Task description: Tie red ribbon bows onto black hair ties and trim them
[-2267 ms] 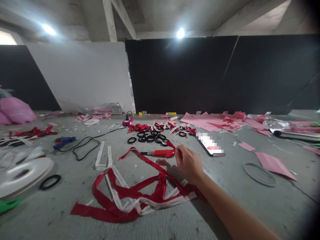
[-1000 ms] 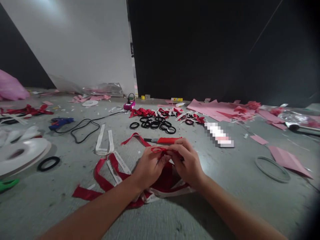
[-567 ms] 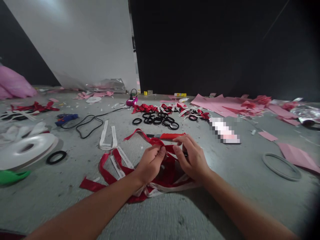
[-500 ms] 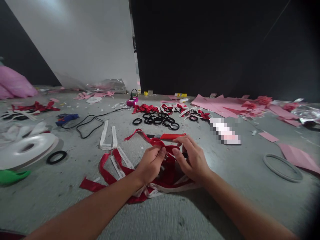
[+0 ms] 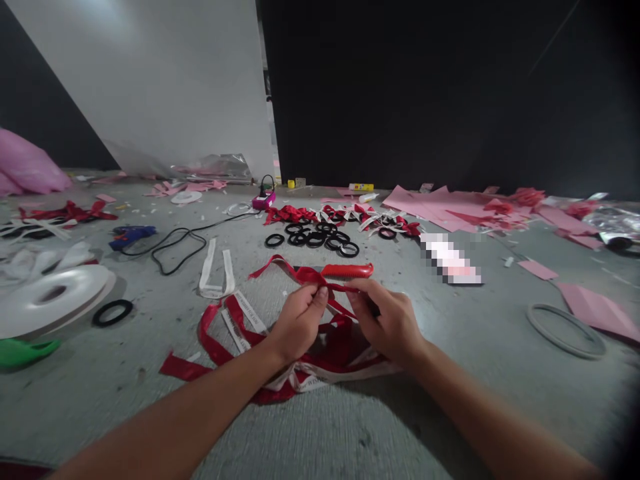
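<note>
A red ribbon [image 5: 280, 261] is pinched between the thumb and fingers of my left hand [image 5: 301, 320]. My right hand [image 5: 385, 319] grips another stretch of it a little to the right, so a short twisted length spans the gap. One free end curls out to the left beyond my fingers. Under both hands lies a heap of red ribbons [image 5: 210, 337] and white ribbons with black print [image 5: 250, 313]. Just past my fingertips rests a red-handled utility knife [image 5: 347, 271]. What my curled right fingers cover cannot be made out.
Several black rings [image 5: 316, 239] lie ahead, with red and white bows [image 5: 343, 215] behind them. To the left are a white ribbon spool [image 5: 85, 293], a blue glue gun [image 5: 133, 235] with its cord, and a folded white ribbon [image 5: 216, 270]. Pink paper [image 5: 430, 207] and a grey hoop [image 5: 567, 330] lie right.
My right hand has closed from a loose, raised-finger hold to a pinch on the red ribbon. The loop between my hands has been drawn into a narrow, tighter strand.
</note>
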### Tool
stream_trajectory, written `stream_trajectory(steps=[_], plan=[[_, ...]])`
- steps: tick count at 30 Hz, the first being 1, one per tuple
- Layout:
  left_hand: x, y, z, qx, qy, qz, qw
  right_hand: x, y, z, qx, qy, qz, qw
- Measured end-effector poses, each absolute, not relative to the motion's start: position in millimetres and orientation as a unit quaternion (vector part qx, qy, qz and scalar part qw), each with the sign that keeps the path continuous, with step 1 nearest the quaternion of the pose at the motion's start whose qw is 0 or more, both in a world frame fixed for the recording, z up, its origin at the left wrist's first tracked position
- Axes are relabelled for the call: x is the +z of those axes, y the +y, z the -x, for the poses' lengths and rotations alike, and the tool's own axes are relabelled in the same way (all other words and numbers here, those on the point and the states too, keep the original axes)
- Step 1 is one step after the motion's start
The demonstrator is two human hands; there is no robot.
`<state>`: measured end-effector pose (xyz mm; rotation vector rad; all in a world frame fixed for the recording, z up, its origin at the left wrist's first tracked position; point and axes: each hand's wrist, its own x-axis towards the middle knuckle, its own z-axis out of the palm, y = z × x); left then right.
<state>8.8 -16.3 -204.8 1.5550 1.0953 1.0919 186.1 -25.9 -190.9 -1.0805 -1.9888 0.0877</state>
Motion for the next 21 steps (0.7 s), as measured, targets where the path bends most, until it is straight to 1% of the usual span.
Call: stream_trajectory(steps=[4,6,11,14,16,21], plan=[[-203,-14,-7,0.447,0.447,-0.645,0.429,-189,-29,-185,0.052,-0.807,0.419,0.412],[-200,-12,-6,0.454,0.442,-0.637,0.44,-188,-30,-184,0.068,-0.815,0.413,0.4],[-193,-9,-2,0.441,0.42,-0.643,0.465,-185,-30,-186,0.138,-0.85,0.383,0.334],[-192,-10,-1,0.437,0.425,-0.647,0.459,-186,-29,-187,0.144,-0.854,0.394,0.306],[-192,-10,-1,0.437,0.431,-0.646,0.453,-187,-28,-188,0.126,-0.847,0.412,0.312],[-193,-11,-3,0.458,0.423,-0.644,0.443,-190,-26,-189,0.094,-0.806,0.44,0.384]])
